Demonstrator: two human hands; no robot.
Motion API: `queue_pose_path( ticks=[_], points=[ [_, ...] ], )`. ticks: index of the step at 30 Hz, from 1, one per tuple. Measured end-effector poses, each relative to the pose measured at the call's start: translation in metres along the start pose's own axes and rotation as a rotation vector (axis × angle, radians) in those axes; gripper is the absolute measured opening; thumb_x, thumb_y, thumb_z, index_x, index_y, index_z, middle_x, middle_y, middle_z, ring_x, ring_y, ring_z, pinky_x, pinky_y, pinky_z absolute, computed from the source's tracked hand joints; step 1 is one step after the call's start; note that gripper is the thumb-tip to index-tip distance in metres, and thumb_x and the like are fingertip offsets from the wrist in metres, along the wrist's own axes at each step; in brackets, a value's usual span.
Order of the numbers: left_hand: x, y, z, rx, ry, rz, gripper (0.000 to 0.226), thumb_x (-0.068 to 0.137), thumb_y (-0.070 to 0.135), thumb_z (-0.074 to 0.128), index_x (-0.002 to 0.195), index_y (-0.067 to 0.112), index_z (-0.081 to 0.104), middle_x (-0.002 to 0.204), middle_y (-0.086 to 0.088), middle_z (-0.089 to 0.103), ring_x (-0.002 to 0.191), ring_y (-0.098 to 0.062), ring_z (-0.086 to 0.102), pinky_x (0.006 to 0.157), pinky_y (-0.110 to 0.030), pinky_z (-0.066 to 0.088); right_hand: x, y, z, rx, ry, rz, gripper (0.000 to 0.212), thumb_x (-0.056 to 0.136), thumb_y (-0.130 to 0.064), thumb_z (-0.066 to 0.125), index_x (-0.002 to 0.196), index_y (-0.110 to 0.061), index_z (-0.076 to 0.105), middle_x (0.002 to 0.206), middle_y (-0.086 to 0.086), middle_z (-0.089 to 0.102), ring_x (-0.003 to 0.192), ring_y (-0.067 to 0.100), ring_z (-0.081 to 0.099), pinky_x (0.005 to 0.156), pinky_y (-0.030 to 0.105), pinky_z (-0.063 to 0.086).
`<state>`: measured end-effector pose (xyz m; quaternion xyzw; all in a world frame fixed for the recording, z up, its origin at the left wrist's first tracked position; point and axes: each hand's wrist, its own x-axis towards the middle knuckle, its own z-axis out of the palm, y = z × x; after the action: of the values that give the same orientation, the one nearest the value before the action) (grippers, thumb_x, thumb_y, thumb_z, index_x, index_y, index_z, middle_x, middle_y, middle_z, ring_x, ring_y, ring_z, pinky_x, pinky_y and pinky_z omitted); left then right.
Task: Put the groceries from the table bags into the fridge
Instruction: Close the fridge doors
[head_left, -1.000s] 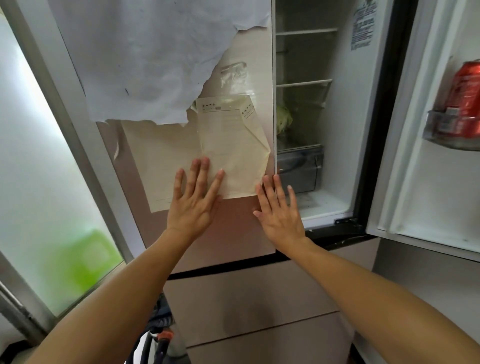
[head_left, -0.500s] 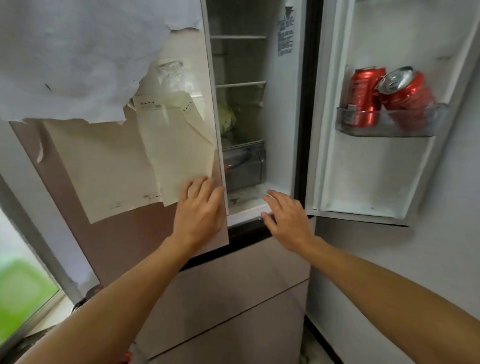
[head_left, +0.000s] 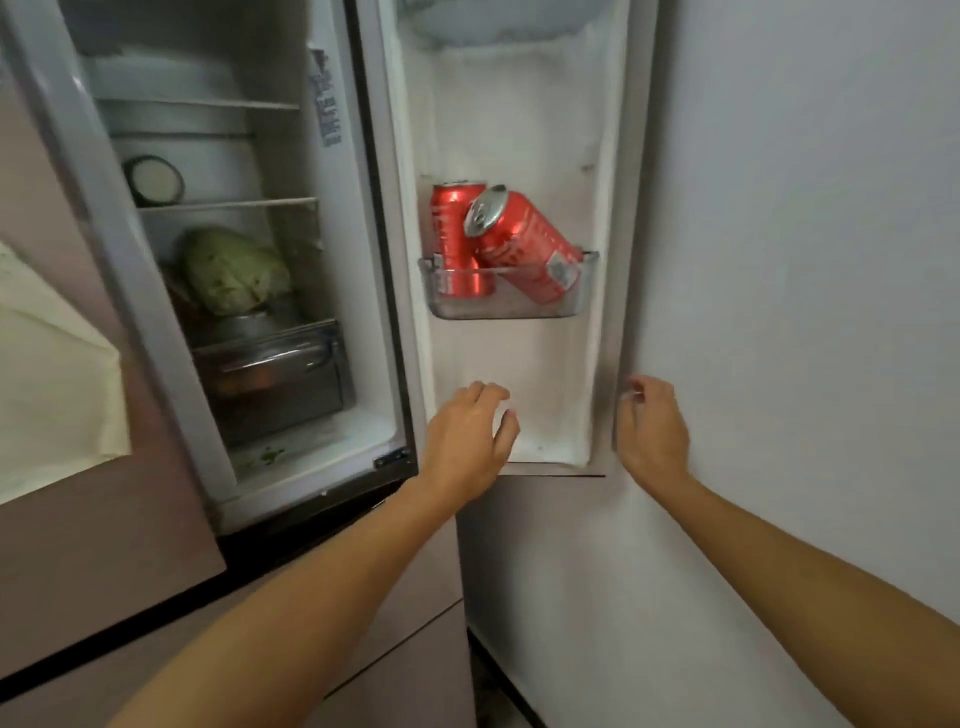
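The fridge (head_left: 358, 270) fills the left and centre of the frame, its top cut off. Its right door (head_left: 519, 130) stands open at centre. In the door's bin (head_left: 506, 306) an upright can (head_left: 454, 234) is partly hidden by a tilted can (head_left: 524, 244) leaning on it. Inside, a cabbage (head_left: 234, 270) sits above a dark drawer (head_left: 275, 374) whose contents blur. A round thing (head_left: 154, 180) one shelf up is hard to make out. The left hand (head_left: 470, 431), loosely curled and empty, hovers at the door's lower liner. The right hand (head_left: 652, 426) curls at the door's outer edge, and blur hides whether it grips.
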<state>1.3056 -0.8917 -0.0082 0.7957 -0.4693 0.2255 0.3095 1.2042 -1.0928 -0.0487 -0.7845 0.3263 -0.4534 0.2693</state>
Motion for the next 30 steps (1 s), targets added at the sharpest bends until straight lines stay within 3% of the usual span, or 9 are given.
queue_pose_path(
  ticks=[4,9,13,18,21,23,25,27,30],
  points=[
    [0.056,0.039,0.021,-0.139,0.07,-0.113,0.039,0.099,0.039,0.046,0.125,0.012,0.056,0.108,-0.006,0.066,0.097,-0.022,0.062,0.081,-0.036,0.049,0.025,0.028,0.012,0.047,-0.192,0.141,0.041,0.094,-0.004,0.044,0.134,-0.003,0.051,0.129,0.018,0.059,0.118,0.036,0.055,0.098,0.037,0.042],
    [0.097,0.069,0.043,-0.037,-0.053,-0.164,0.05,0.095,0.056,0.043,0.12,0.014,0.053,0.092,-0.004,0.067,0.084,-0.022,0.062,0.073,-0.035,0.05,0.032,0.04,0.031,0.243,-0.415,0.202,0.051,0.091,0.0,0.042,0.138,-0.018,0.05,0.129,0.003,0.061,0.118,0.024,0.057,0.102,0.036,0.045],
    [0.106,0.076,0.054,0.011,-0.027,-0.208,0.036,0.096,0.042,0.05,0.089,0.008,0.054,0.076,-0.008,0.062,0.07,-0.026,0.058,0.065,-0.036,0.049,0.035,0.052,0.026,0.252,-0.474,0.202,0.053,0.09,-0.001,0.043,0.134,-0.029,0.054,0.123,-0.005,0.064,0.107,0.019,0.06,0.098,0.035,0.049],
    [0.095,0.08,0.049,-0.031,0.004,-0.226,0.032,0.097,0.032,0.049,0.085,0.003,0.056,0.071,-0.012,0.061,0.065,-0.028,0.06,0.064,-0.039,0.053,0.032,0.059,0.016,0.315,-0.494,0.232,0.044,0.093,-0.003,0.042,0.124,-0.025,0.064,0.112,0.001,0.069,0.098,0.022,0.064,0.087,0.035,0.051],
    [0.075,0.076,0.029,-0.096,-0.016,-0.219,0.03,0.097,0.032,0.05,0.088,0.004,0.058,0.074,-0.011,0.063,0.067,-0.024,0.06,0.067,-0.04,0.054,0.021,0.051,0.004,0.309,-0.396,0.188,0.027,0.1,-0.017,0.045,0.117,-0.016,0.066,0.107,0.002,0.068,0.098,0.024,0.064,0.081,0.032,0.049],
    [0.057,0.072,0.011,-0.136,-0.027,-0.219,0.029,0.097,0.033,0.05,0.095,0.005,0.059,0.081,-0.01,0.065,0.071,-0.022,0.061,0.07,-0.04,0.055,0.014,0.043,-0.001,0.32,-0.349,0.208,0.032,0.103,-0.032,0.042,0.112,-0.012,0.064,0.103,0.006,0.065,0.096,0.025,0.06,0.08,0.029,0.044],
    [0.036,0.067,-0.009,-0.162,-0.033,-0.23,0.026,0.098,0.033,0.05,0.099,0.008,0.058,0.086,-0.008,0.065,0.074,-0.018,0.061,0.071,-0.035,0.054,0.001,0.026,-0.003,0.407,-0.374,0.27,0.041,0.102,-0.046,0.036,0.108,-0.015,0.062,0.105,0.006,0.064,0.1,0.025,0.06,0.089,0.037,0.049],
    [0.014,0.059,-0.03,-0.181,-0.016,-0.244,0.022,0.098,0.034,0.051,0.1,0.013,0.056,0.087,-0.003,0.064,0.075,-0.014,0.06,0.069,-0.03,0.052,-0.018,0.004,0.0,0.498,-0.41,0.333,0.054,0.099,-0.055,0.033,0.12,-0.015,0.061,0.116,0.008,0.064,0.111,0.028,0.059,0.101,0.046,0.046],
    [-0.016,0.042,-0.063,-0.203,0.029,-0.275,0.016,0.098,0.031,0.052,0.099,0.015,0.056,0.082,-0.002,0.062,0.071,-0.013,0.059,0.063,-0.025,0.05,-0.058,-0.027,0.007,0.569,-0.433,0.39,0.06,0.102,-0.051,0.028,0.138,-0.008,0.048,0.133,0.011,0.054,0.128,0.03,0.047,0.109,0.035,0.034]
  ],
)
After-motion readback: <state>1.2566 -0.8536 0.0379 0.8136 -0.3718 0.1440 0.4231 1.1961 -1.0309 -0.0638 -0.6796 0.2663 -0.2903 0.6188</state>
